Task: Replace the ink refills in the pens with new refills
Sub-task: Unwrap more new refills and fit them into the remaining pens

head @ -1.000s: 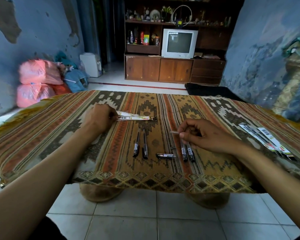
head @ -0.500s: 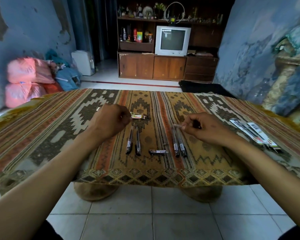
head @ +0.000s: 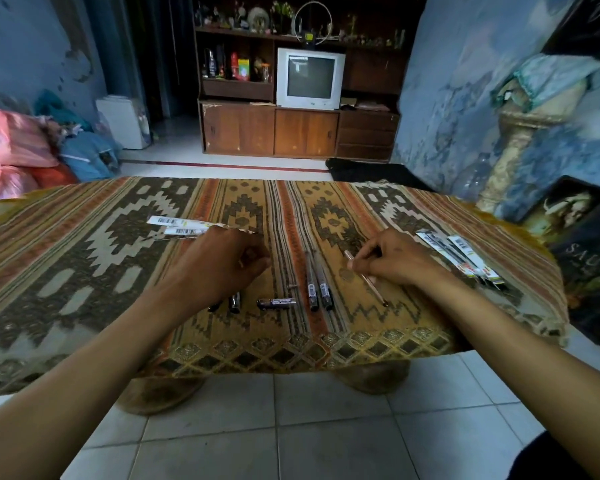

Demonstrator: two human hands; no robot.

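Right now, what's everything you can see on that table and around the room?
patterned cloth: one, brown-orange, over the table
pens: two dark, side by side, centre
pen ends: dark, partly hidden under left wrist
short pen piece: one, dark, near front
thin refill: one, pale, in right hand
opened packets: white, far left
refill packets: white, right
television: one, white, on wooden cabinet
bags: pink, left floor
left hand: closed, contents unclear
right hand

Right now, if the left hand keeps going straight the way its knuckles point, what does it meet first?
Probably the pair of pens lying side by side right of the left hand; only bare cloth shows between them. Depth is uncertain.
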